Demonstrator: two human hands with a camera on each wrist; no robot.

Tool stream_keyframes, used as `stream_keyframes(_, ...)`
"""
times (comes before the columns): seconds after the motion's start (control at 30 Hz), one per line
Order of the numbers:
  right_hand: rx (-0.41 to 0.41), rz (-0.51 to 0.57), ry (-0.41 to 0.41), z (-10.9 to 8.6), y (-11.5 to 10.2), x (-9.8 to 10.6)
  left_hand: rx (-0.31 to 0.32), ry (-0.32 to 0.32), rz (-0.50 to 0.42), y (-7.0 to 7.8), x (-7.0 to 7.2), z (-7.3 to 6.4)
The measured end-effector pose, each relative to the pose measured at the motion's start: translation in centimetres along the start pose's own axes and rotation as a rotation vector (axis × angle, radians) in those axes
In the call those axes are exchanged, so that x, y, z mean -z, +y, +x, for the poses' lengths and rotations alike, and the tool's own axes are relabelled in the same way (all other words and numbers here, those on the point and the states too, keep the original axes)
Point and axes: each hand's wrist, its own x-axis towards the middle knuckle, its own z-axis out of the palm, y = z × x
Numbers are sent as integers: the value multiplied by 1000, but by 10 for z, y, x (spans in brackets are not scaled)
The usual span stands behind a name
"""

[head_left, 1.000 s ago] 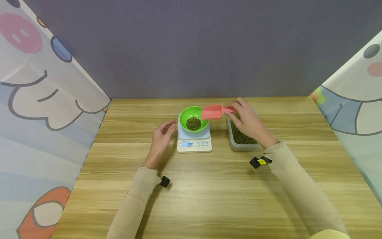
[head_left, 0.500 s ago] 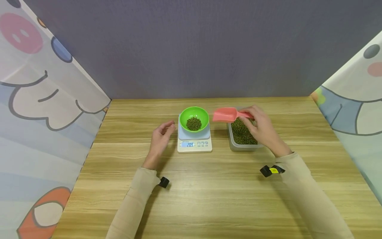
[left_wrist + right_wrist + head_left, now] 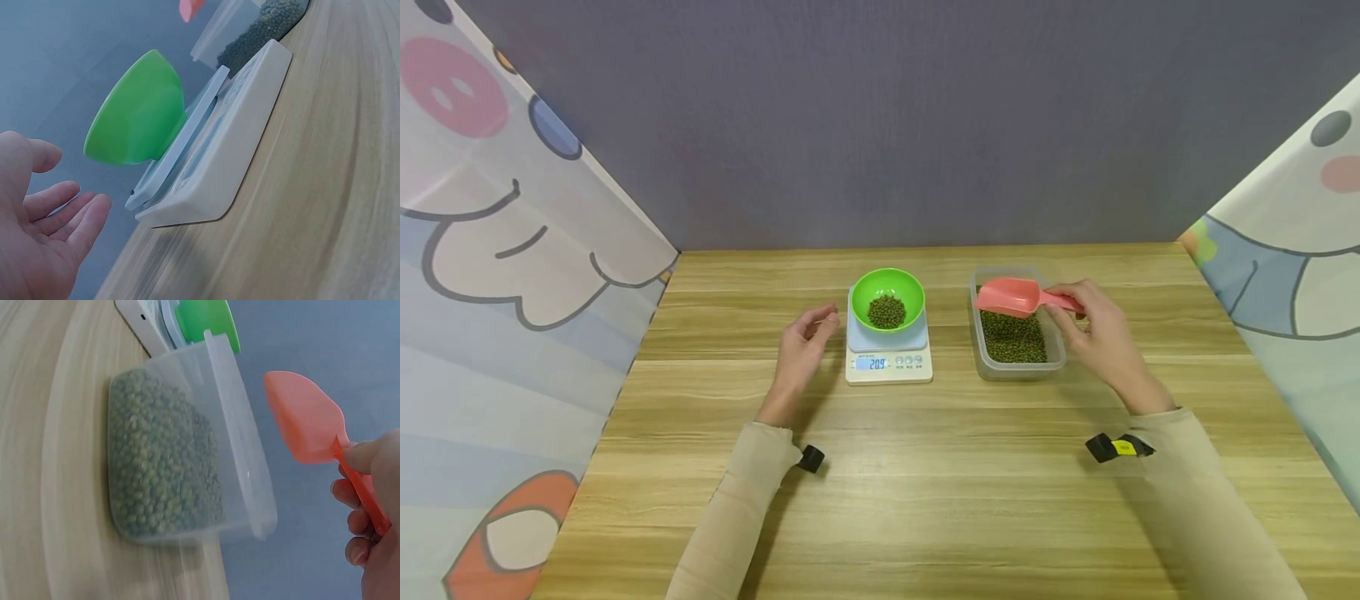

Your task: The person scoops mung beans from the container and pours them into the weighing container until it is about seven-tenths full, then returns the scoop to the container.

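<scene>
My right hand point(image 3: 1101, 337) grips the handle of a pink scoop point(image 3: 1009, 297), which hangs above a clear plastic container point(image 3: 1021, 372) of green mung beans point(image 3: 1015, 340). In the right wrist view the scoop point(image 3: 305, 419) is apart from the container's rim. Beside the kitchen scale point(image 3: 889, 369), my left hand point(image 3: 801, 354) holds nothing, its fingers relaxed. On the scale stands a green bowl point(image 3: 904, 287) with a small heap of mung beans point(image 3: 887, 312) in it. The display reads about 20.9. In the left wrist view the hand point(image 3: 50, 231) is apart from the bowl point(image 3: 140, 112).
Everything stands on a wood-grain table point(image 3: 880, 483). A grey wall point(image 3: 880, 125) rises behind its far edge. Cartoon-printed panels stand along the left and right sides. Black wrist cameras sit at both sleeves.
The right hand has carried the scoop rightward, from the bowl's edge to above the container. The left hand has stayed almost in place, and the display reading looks the same.
</scene>
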Motion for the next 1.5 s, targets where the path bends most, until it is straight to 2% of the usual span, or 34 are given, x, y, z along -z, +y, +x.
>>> stream_keyframes(0.3,-24,-44,16,-9,8,7,1,-1,-2,0,1,-2)
stream_keyframes(0.53,-41,-102,-17,-14,11,13,0,-3,5,-1,1,-1)
stream_keyframes(0.9,54,-189,-42,-16,12,16,4,-5,5,0,2,-1)
stream_keyframes(1.2,81,-240,-80,-14,3,19,-3,1,4,1,1,-1)
stream_keyframes(1.5,46,-297,-162,-9,-11,22,-2,0,8,0,1,-1)
